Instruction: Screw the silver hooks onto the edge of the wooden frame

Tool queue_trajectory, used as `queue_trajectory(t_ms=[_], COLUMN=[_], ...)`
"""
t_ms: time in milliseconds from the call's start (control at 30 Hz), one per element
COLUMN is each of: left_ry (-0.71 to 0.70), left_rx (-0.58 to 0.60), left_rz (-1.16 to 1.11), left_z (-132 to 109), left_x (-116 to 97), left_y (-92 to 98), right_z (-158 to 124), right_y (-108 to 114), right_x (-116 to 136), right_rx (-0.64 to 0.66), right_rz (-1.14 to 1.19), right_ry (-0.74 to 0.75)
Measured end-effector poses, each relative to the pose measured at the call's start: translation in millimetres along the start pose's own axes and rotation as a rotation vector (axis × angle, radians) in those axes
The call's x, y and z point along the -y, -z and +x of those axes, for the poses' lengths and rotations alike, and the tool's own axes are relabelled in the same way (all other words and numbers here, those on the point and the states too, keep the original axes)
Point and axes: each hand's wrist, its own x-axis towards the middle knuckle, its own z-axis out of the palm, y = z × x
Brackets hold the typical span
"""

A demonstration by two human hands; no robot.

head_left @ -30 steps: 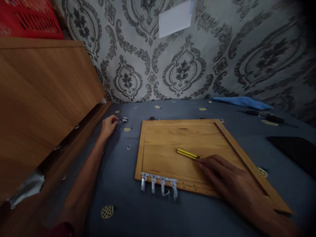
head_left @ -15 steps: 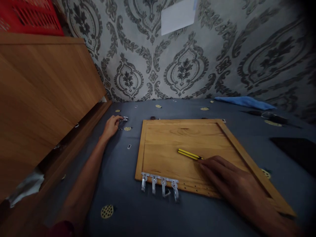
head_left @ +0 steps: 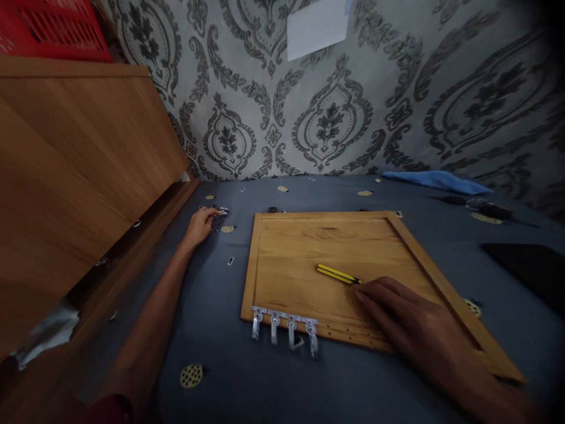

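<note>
My left hand [head_left: 201, 224] reaches to the far left of the cloth, its fingers drawn together at small shiny metal pieces [head_left: 223, 210]. What sits between the fingertips is too small to make out. Over the right part of a framed wooden panel [head_left: 300, 241], my right hand [head_left: 410, 312] has its fingers closed on the end of a slim yellow-and-black striped tool [head_left: 338, 274], which points left. Several silver metal hooks [head_left: 292, 331] stand in a row along the panel's near left edge, their curved ends overhanging it. Small dark holes run along that edge to their right.
A wooden cabinet [head_left: 88, 171] with a red basket [head_left: 57, 29] on top stands at the left. Back right lie a blue cloth [head_left: 436, 181] and a dark tool [head_left: 485, 208], with a black flat object [head_left: 525, 271] nearer. Patterned wallpaper [head_left: 273, 106] closes off the back.
The view has shifted very slightly. My left fingers have moved a little at the metal pieces, while my right hand and the striped tool stay in place.
</note>
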Motion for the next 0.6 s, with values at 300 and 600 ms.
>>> queue_trajectory(t_ms=[300, 600], left_ry=[0.198, 0.438], left_rx=[-0.038, -0.021], left_rz=[0.013, -0.035], left_z=[12, 29], left_x=[15, 10], left_y=[-3.7, -13.2], right_z=[-3, -4], right_y=[-3, 0], right_x=[-5, -5], right_rx=[0.004, 0.036], right_rz=[-0.001, 0.019], right_ry=[-0.012, -0.040])
